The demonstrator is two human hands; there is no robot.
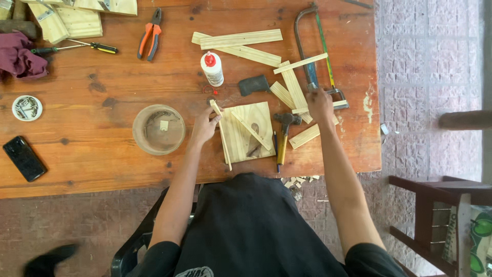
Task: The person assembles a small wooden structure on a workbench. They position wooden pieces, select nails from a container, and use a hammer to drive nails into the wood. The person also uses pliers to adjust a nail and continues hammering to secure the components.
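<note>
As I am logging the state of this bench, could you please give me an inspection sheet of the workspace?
Surface: orange-brown plank table, knots showing.
Job's things: thin pale wooden strip standing on edge against the square pale wooden board; loose pale slats.
Clutter: white glue bottle with red cap, hacksaw, hammer, orange pliers, screwdriver, round wooden bowl, white dish of screws, black phone, maroon cloth.
Grippers: left hand grips the strip; right hand on the slats.
Cables: nothing seen.
Surroundings: paved floor, dark wooden chair.
</note>
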